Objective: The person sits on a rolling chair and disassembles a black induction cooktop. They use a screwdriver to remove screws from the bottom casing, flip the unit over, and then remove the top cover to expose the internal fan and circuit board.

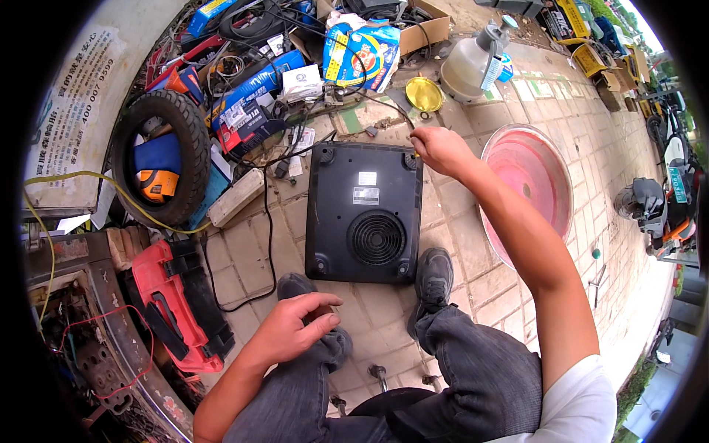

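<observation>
A black induction cooker lies upside down on the paving between my feet, its round fan grille and white labels facing up. At its far right corner, by the corner foot, my right hand is closed. A small yellowish bit shows at those fingertips, but the thing itself is mostly hidden by the hand. My left hand hovers above my left knee, nearer than the cooker's front edge. Its index finger and thumb are apart, and nothing shows in it.
A pink-lined basin stands at the right, with a pump sprayer and yellow dish beyond. On the left are a tyre, a red-and-black tool case and a black cord. Boxes and cables crowd the back.
</observation>
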`<state>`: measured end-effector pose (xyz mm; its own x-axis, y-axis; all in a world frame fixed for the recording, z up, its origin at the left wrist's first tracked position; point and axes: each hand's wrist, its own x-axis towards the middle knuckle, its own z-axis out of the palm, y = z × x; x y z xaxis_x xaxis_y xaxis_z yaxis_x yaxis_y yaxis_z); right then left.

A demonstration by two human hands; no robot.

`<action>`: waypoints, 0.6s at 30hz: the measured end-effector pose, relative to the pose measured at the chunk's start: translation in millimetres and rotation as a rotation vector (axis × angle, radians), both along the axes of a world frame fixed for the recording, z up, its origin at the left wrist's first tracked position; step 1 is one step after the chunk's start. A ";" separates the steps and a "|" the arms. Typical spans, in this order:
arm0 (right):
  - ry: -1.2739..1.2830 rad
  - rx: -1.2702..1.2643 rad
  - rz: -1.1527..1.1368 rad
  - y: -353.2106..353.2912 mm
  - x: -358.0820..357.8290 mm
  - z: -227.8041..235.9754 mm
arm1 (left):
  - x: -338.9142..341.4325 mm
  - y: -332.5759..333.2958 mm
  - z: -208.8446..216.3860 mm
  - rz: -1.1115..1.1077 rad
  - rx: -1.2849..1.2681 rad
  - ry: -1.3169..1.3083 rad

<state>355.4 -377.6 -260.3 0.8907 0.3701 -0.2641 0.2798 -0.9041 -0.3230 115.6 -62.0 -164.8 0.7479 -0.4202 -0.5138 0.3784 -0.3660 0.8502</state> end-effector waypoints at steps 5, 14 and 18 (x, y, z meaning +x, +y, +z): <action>-0.031 -0.028 0.089 8.6 -5.3 0.9 | -7.3 5.8 -6.0 0.009 0.006 -0.055; -0.008 -0.045 0.045 6.1 -5.7 0.1 | -5.1 5.7 -12.7 -0.086 -0.043 -0.045; -0.144 0.165 0.248 -6.0 -7.2 -7.9 | 1.5 -2.2 -16.0 -0.150 -0.050 -0.079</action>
<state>348.2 -383.6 -268.2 0.7919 0.6076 -0.0607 0.5382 -0.7414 -0.4008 117.0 -64.2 -180.8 0.7121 -0.5540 -0.4313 0.2538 -0.3696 0.8938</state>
